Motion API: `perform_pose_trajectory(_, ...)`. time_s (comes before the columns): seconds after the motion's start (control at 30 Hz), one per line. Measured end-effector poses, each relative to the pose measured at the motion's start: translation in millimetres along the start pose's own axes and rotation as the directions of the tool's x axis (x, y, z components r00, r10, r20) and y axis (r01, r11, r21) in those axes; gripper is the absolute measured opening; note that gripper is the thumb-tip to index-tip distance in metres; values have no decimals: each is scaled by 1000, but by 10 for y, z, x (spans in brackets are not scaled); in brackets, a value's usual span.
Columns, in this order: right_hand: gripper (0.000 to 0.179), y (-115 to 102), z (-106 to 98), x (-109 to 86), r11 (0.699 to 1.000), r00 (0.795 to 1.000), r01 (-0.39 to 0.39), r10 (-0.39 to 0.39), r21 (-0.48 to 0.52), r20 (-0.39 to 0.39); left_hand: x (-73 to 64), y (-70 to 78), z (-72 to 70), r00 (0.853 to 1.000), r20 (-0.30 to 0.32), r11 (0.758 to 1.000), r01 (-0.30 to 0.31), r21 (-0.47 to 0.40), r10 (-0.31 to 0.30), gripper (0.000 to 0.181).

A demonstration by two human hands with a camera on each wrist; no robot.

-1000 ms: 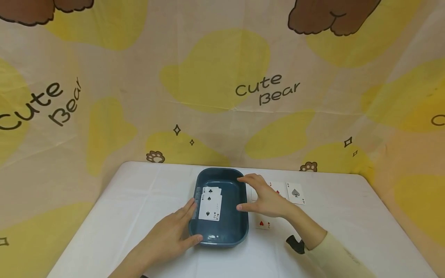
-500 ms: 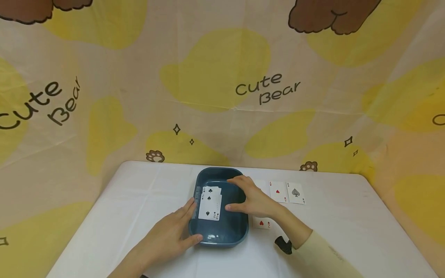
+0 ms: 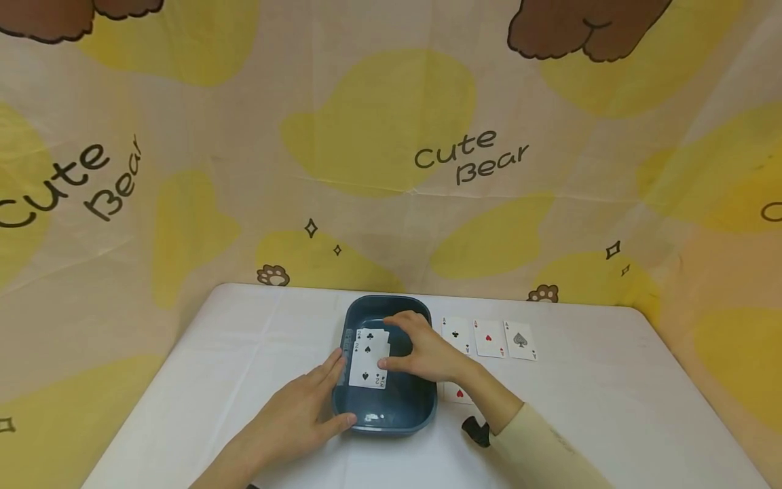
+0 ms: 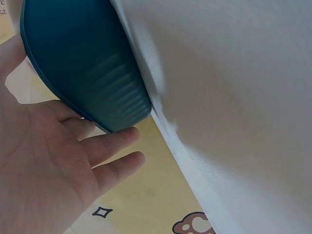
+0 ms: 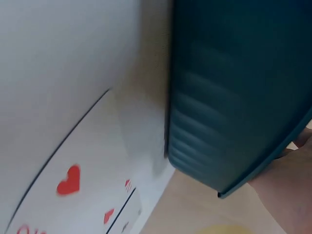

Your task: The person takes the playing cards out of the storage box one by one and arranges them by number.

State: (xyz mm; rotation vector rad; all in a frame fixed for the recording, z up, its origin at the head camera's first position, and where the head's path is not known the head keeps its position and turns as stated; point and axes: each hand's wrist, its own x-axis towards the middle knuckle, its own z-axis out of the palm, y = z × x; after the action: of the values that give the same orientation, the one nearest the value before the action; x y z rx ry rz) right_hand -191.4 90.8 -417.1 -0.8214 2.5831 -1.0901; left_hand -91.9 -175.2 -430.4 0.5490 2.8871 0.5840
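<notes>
White table (image 3: 611,394), blue tray (image 3: 411,401) atop, yellow-patterned backdrop (image 3: 379,122)

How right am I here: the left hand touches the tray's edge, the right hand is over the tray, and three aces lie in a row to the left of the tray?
Not quite: the three aces lie to the right of the tray, as the head view shows. The left hand does touch its edge, and the right hand is over it.
</notes>
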Motion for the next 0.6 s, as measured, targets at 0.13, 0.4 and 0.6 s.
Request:
perform_pose_trajectory(0.13,81,-21,35,48,1000,1000,-23,22,13,1,-1,4,-8,1000,5,1000,3,-6,-3,98)
perform_pose_trajectory(0.4,81,-38,136,154,1000,1000,-5,6,-12,13,-2,-3,-2,1000,7,1000,-4,-9,4,99)
perform_pose_trajectory(0.6,82,-15,239,260,1000,1000,1,0,-30,31,9,-13,-2,1000,10,1000,-8,-8,8,99)
